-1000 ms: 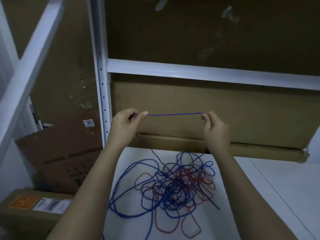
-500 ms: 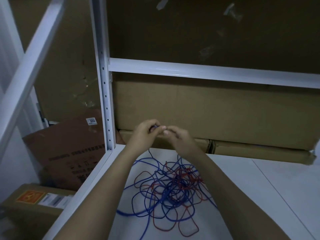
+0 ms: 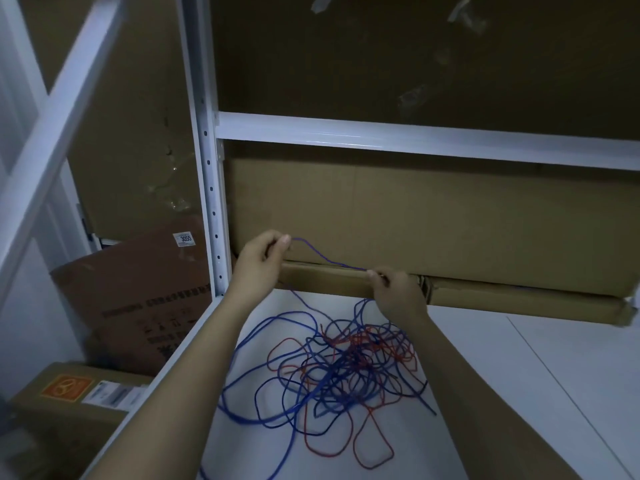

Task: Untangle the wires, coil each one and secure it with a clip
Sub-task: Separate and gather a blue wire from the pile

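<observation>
A tangle of blue wire and red wire lies on the white shelf surface below my arms. My left hand pinches a blue strand between thumb and fingers, raised above the shelf. My right hand pinches the same strand lower and to the right. The strand runs slanting between both hands, then drops into the tangle. No clip is visible.
A white metal upright and crossbeam frame the shelf. Large cardboard boxes stand against the back. More boxes sit on the floor at the left, beyond the shelf's left edge.
My hands were together half a second ago; now they have drawn apart, the right hand sliding down and right along the blue strand.
</observation>
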Action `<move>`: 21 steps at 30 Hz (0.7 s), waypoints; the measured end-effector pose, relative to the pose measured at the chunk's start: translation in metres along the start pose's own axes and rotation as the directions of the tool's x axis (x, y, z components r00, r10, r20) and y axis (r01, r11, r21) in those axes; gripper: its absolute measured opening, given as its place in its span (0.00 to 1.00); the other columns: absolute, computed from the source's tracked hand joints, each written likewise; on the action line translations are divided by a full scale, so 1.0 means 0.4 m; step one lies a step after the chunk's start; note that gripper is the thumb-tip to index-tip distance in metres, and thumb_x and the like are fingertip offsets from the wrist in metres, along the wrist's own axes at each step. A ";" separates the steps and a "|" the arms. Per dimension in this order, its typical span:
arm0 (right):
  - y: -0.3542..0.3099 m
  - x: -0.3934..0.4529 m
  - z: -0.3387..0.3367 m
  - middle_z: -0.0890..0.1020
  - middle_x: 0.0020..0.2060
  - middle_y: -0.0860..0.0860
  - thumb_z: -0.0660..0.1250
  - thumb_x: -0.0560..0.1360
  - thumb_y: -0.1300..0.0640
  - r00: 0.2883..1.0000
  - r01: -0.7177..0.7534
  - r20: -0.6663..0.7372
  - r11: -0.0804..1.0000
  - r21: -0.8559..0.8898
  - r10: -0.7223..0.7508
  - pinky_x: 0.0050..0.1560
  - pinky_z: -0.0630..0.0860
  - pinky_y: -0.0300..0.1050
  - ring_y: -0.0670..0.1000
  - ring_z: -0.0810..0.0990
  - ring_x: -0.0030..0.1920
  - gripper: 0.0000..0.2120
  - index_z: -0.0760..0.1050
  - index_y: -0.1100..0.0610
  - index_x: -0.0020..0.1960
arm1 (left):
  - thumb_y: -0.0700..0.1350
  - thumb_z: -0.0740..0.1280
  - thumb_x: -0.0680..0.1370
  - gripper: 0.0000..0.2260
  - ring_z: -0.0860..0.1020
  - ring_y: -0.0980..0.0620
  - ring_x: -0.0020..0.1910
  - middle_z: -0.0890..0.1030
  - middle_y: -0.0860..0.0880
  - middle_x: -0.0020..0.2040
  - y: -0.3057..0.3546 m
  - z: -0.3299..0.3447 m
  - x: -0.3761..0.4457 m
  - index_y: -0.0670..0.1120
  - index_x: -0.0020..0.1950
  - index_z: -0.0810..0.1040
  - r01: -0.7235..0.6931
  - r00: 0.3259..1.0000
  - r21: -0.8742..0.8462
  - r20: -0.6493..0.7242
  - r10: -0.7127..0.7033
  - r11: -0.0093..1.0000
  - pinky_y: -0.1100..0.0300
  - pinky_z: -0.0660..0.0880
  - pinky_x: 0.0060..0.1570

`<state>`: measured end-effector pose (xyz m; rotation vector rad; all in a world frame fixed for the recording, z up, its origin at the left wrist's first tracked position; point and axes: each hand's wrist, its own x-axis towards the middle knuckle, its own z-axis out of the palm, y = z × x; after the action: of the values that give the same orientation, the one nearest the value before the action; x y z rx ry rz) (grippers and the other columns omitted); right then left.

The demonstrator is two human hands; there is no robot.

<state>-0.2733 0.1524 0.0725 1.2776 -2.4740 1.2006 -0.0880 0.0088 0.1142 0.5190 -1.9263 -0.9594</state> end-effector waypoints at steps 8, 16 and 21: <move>-0.039 -0.030 -0.005 0.74 0.41 0.49 0.63 0.79 0.61 0.965 0.085 0.196 0.914 0.397 -0.175 0.40 0.69 0.34 0.40 0.76 0.39 0.07 0.73 0.51 0.56 | 0.44 0.65 0.79 0.08 0.69 0.52 0.39 0.72 0.49 0.37 0.047 0.004 0.056 0.44 0.44 0.82 -0.287 0.952 0.266 -0.025 0.304 0.920 0.65 0.63 0.39; -0.163 -0.029 -0.030 0.80 0.41 0.50 0.61 0.81 0.56 0.948 0.151 0.160 0.832 0.534 -0.274 0.46 0.73 0.37 0.39 0.77 0.39 0.06 0.74 0.47 0.54 | 0.44 0.66 0.79 0.07 0.71 0.52 0.39 0.74 0.45 0.37 0.045 0.082 0.007 0.45 0.46 0.83 -0.317 0.943 0.193 0.169 0.287 0.928 0.61 0.64 0.40; -0.145 0.026 -0.092 0.73 0.30 0.52 0.59 0.81 0.58 0.972 0.177 -0.218 0.891 0.419 -0.091 0.28 0.63 0.36 0.40 0.66 0.25 0.14 0.74 0.48 0.39 | 0.48 0.66 0.79 0.14 0.64 0.58 0.28 0.65 0.53 0.28 0.018 0.027 0.004 0.46 0.35 0.73 -0.087 0.980 0.154 0.190 0.057 0.984 0.63 0.60 0.30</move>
<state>-0.2465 0.1518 0.1364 1.3206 -2.0080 1.8147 -0.0980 0.0168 0.1175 0.4617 -2.1889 -0.8326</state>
